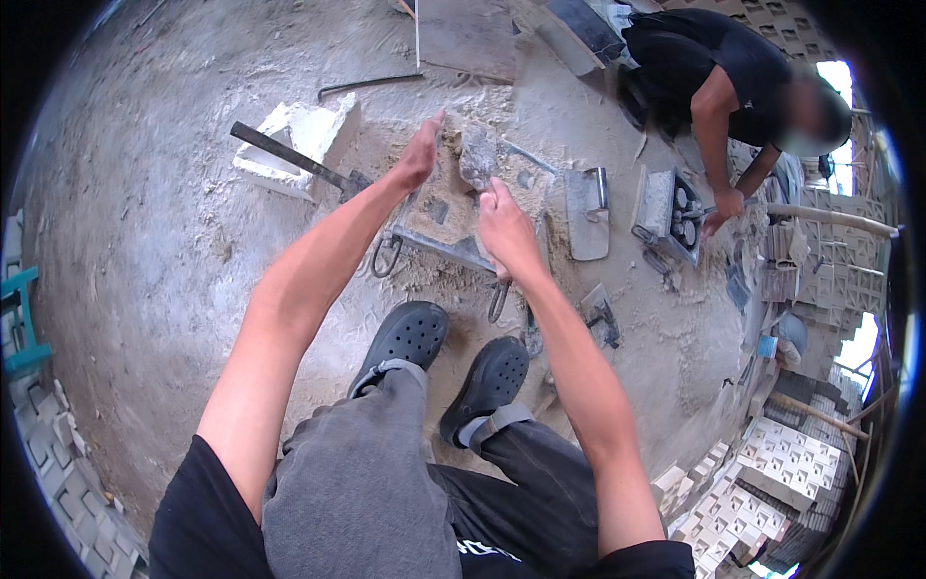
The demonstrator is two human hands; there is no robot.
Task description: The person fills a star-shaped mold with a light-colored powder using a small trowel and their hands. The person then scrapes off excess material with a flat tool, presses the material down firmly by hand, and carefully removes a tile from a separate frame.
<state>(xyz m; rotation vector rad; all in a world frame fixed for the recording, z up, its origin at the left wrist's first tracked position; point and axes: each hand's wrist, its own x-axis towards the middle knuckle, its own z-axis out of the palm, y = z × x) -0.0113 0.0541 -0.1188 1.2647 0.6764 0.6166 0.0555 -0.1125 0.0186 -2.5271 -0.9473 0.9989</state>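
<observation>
And here it is, right in front of me on the floor (193,232): the trowel (476,157), up over the mould (446,247), blade caked in pale grey grit and pointing away from me. My right grip (506,232) is wrapped round its handle, thumb forward toward the blade, and that's the place to hold it! Close behind the blade I'd expect good control; out at the far end, a loaded blade would likely twist the wrist.

Over to my left grip (422,156): fingers straight and together, nothing held, hanging near the mould's left side. Whether its edge touches the grit, I can't tell.

How does it handle? The trowel looks stiff and fairly light, heavier with that crust on. Dust on the handle could make it slide, so a firm squeeze suits it. The sandy mix (461,222) looks loose and crumbly, easy to spill off a tilted blade. The mould, though, looks like heavy, rigid metal; its ring handles (389,257) on the near side are surely the spots to take it by.

Just right of it lies a flat metal plate (585,230), and beyond, another person (709,68) bends over a second mould (654,228).
</observation>
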